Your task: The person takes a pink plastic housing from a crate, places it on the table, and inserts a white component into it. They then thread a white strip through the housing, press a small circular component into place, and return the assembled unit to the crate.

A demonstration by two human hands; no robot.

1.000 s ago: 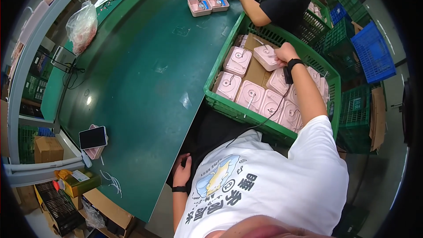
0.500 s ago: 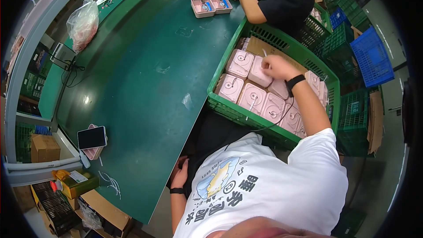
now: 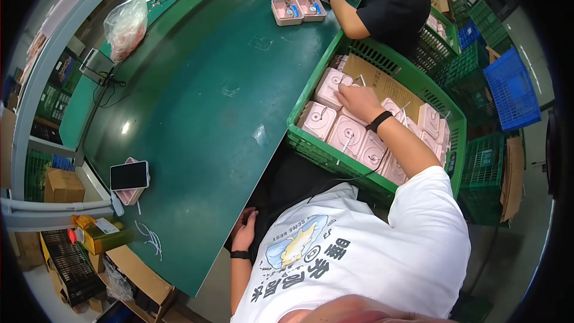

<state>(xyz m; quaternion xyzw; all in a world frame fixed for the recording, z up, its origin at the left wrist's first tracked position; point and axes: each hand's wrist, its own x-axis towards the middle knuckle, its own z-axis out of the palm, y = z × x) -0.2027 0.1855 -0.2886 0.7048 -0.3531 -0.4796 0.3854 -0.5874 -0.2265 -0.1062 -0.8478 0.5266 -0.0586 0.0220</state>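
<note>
Setting that pink box (image 3: 350,100) down into the green crate (image 3: 311,143) now: a second ago my right hand (image 3: 359,100) had it lifted, now it's low among the other pink boxes (image 3: 347,134), fingers curled over it. So the gap in the row looks filled. Left hand (image 3: 245,236) just rests loosely open in my lap, off the desk (image 3: 197,113).

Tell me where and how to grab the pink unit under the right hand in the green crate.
Probably grip the pink unit across its two outer side edges, coming straight down from above. It lies flat, face up, packed close against its neighbours in the green crate, so only the top is open. The right hand already rests on it from above; the left hand sits idle.
</note>
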